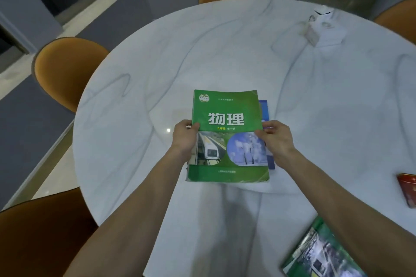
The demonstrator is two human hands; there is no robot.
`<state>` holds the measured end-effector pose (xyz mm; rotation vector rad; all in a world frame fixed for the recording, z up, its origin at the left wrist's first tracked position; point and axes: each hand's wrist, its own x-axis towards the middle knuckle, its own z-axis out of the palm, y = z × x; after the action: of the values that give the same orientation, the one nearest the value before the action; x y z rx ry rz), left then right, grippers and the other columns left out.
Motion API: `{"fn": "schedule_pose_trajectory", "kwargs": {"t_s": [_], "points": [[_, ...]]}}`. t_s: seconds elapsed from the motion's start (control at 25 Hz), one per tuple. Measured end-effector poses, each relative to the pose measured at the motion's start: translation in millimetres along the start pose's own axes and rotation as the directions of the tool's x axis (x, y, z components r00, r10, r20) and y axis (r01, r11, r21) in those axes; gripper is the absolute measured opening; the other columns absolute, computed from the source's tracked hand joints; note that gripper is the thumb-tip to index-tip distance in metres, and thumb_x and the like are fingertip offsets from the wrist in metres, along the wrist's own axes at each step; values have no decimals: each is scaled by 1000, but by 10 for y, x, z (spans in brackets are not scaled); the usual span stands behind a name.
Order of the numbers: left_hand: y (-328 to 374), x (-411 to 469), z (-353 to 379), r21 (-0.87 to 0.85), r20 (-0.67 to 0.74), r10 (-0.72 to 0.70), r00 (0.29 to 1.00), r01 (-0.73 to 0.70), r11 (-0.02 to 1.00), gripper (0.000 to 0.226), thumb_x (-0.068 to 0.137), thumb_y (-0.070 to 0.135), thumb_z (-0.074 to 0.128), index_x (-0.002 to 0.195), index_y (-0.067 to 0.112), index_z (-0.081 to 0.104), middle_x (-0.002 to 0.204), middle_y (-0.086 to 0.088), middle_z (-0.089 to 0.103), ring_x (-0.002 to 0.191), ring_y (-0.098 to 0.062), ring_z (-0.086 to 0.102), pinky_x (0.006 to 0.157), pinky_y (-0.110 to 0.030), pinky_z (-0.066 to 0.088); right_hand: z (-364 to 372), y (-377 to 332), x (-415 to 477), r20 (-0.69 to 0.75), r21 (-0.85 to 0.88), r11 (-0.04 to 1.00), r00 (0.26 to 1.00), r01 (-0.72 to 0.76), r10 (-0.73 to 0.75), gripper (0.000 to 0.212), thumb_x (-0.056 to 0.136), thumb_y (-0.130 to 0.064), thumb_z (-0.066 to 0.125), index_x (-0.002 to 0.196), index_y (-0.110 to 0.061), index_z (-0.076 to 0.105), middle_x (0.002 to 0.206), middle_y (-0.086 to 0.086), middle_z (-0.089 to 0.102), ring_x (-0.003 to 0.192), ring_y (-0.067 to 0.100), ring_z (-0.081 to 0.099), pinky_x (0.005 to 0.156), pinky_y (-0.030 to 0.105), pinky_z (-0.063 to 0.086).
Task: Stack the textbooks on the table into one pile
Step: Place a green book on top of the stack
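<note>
Round marble table [225, 51], orange chairs [67, 69] around its far and left edges. Green physics textbook [227, 135] mid-table, on top of a blue book [265, 114] that peeks out right. Second green textbook [319, 254] at near-right edge, red book [408, 189] at right edge, white box [324, 29] far right. Left hand [184, 137] and right hand [274, 137] each pinch a side edge of the top book.

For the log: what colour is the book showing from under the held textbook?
Blue: the lower book peeks out right of the green textbook, clearest in the head view.
</note>
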<state>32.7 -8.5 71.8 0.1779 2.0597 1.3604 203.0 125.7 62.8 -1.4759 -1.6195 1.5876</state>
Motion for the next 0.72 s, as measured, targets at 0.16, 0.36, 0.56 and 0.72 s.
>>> {"fn": "schedule_pose_trajectory", "kwargs": {"t_s": [0.16,0.36,0.56,0.72], "points": [[104,325,403,34,39,-25,999,24,999,27,98,16,47,123,5,53,111,-14,63,95,-31,59,85,-39,49,-164,18,429,-46,-37,999,998,-36,34,28,81,-2,68,108,0,63,91,14,62,68,20,56,67,30,47],[58,626,787,55,65,-78,995,74,996,28,99,16,46,124,7,52,118,-16,63,98,-32,62,84,-39,51,-232,164,794,-80,-87,992,993,-88,81,29,80,-5,69,109,0,64,90,13,63,76,23,57,70,28,47],[-95,748,968,140,50,-58,997,51,989,28,99,15,46,124,6,53,121,-17,63,99,-31,62,88,-40,52,-236,308,902,-94,-199,975,992,-101,84,29,85,-5,63,114,-2,61,105,18,67,76,21,56,56,19,44],[-173,804,993,292,14,50,999,-52,955,28,99,13,44,123,2,56,120,-18,64,100,-31,62,88,-37,51,-201,412,901,-96,-269,960,994,-72,48,27,86,-5,62,112,-3,64,109,18,69,79,20,57,69,25,46]]}}
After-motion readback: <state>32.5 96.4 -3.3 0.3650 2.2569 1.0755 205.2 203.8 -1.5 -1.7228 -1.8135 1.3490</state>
